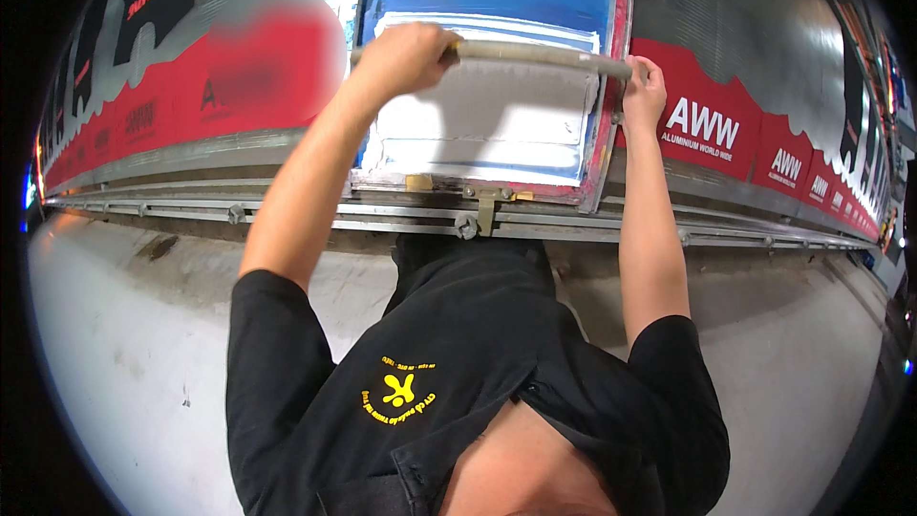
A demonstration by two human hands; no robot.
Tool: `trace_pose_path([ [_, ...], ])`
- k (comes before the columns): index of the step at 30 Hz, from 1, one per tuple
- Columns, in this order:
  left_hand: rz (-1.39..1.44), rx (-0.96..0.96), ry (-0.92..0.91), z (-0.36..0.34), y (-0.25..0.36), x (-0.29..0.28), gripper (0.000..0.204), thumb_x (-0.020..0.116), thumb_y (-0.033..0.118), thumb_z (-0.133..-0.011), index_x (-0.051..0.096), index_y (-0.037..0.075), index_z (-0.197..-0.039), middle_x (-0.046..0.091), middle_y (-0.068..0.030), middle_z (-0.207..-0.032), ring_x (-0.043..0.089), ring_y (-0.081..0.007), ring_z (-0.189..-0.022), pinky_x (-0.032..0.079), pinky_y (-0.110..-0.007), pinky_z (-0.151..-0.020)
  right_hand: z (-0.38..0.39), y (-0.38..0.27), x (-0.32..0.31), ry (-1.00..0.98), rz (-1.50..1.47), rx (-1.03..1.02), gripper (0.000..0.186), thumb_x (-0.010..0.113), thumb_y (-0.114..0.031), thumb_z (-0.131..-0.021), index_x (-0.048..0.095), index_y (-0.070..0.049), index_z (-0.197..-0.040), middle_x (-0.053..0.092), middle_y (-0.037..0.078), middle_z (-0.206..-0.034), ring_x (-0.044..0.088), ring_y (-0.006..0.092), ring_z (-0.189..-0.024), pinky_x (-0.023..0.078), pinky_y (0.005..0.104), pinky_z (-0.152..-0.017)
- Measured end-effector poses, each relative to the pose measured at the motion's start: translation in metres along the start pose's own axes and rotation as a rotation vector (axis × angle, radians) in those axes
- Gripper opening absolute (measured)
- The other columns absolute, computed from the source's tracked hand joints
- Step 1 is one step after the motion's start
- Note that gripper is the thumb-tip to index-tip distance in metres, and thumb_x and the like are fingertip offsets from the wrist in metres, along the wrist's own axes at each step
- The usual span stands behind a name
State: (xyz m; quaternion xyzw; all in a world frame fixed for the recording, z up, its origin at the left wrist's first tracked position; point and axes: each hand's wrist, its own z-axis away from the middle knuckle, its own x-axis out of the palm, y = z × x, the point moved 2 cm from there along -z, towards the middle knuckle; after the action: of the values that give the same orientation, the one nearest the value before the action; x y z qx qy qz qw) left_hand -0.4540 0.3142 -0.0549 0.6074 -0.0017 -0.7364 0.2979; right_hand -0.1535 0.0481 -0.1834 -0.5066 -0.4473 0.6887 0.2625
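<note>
Holding bar (pixel 535 54) across frame (pixel 604 148) containing white paste (pixel 409 148)

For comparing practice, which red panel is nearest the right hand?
The red panel just right of the frame; others lie farther right or on its left.

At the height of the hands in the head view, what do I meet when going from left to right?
Left red print, left hand, the stretch of grey bar between hands, right hand, right red print.
</note>
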Motion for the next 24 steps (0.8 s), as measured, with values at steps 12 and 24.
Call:
trace_pose_path([
  [12, -0.204, -0.132, -0.102, -0.059, -0.074, -0.009, 0.055, 0.076, 0.064, -0.085, 0.083, 0.011, -0.096, 0.075, -0.0138, -0.074, 0.074, -0.0304, -0.071, 0.061, -0.044, -0.073, 0.001, -0.150, 0.035, -0.518, 0.601, -0.562, 0.053, 0.079, -0.054, -0.089, 0.077, -0.009, -0.117, 0.076, 0.010, -0.107, 0.073, 0.0288, -0.100, 0.058, 0.0413, -0.086],
  [24, -0.122, -0.212, -0.023, 0.090, 0.007, 0.063, 0.055, 0.079, 0.065, -0.079, 0.079, 0.012, -0.092, 0.076, -0.0139, -0.084, 0.076, -0.0345, -0.080, 0.061, -0.047, -0.074, 0.143, -0.065, -0.013, -0.447, 0.804, -0.675, 0.031, 0.082, -0.010, -0.070, 0.079, -0.020, -0.100, 0.073, 0.000, -0.093, 0.070, 0.0249, -0.091, 0.057, 0.0408, -0.080],
])
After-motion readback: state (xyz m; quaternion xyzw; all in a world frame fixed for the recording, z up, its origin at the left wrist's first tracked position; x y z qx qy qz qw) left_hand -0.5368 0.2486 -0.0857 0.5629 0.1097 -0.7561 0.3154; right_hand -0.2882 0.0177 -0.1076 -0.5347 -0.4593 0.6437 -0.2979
